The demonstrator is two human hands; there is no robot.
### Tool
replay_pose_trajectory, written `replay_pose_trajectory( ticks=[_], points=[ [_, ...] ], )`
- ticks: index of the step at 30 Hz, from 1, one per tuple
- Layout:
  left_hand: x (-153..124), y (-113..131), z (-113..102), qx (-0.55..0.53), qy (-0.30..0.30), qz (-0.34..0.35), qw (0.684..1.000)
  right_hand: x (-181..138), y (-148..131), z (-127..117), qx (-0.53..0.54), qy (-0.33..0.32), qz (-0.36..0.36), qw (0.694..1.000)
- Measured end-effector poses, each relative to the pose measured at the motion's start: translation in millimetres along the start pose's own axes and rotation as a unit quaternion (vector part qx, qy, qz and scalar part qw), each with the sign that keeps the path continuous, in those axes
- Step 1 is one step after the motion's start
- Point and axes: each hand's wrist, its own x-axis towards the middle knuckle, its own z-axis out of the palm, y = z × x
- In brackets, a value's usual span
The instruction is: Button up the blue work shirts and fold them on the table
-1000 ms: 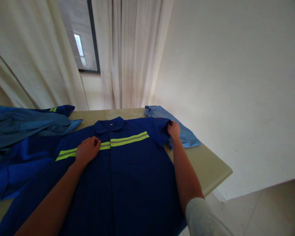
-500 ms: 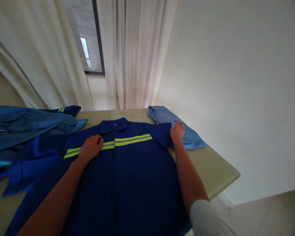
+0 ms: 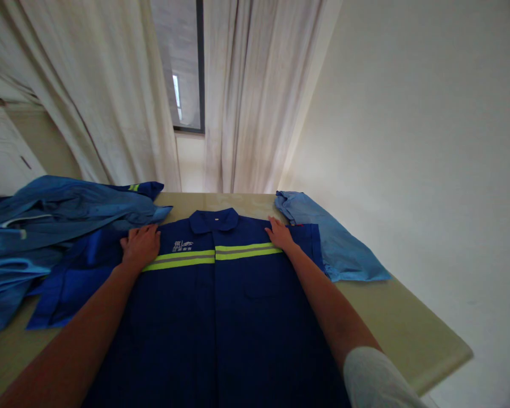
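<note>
A navy work shirt [image 3: 238, 317] lies front up on the table, collar at the far end. A yellow-green reflective band crosses its chest, and a white logo sits on the left side above it. My left hand [image 3: 141, 246] rests on the shirt's left shoulder, fingers lying over the cloth. On the right shoulder lies my right hand [image 3: 280, 233], its fingers stretched out flat. The right sleeve is spread out beyond that hand. The shirt's lower hem is out of view.
Crumpled blue garments [image 3: 68, 209] are heaped at the table's left. A folded light blue garment [image 3: 335, 243] lies at the far right. The table [image 3: 408, 334] ends in a corner at right, close to a white wall [image 3: 429, 141]. Curtains [image 3: 123, 102] hang behind.
My right hand has left the sleeve end and moved in to the right shoulder. My left hand has moved outward from the chest to the left shoulder, uncovering the logo. The view has shifted left.
</note>
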Motion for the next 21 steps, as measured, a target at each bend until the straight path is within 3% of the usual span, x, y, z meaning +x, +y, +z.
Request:
replay_pose_trajectory(
  ticks=[5,12,21],
  points=[
    [-4.0,-4.6,-0.1,-0.009,0.025,-0.035,0.999,19.5,-6.8,13.1,-0.087,0.017,0.07,0.994],
    [-3.5,1.1,-4.8,-0.034,0.018,-0.025,0.999,41.8,-13.4,33.4,-0.017,0.041,0.007,0.999],
    [-7.2,6.3,-5.4,-0.023,0.029,-0.038,0.999,35.0,-7.5,28.3,-0.026,0.066,-0.047,0.996]
  ],
)
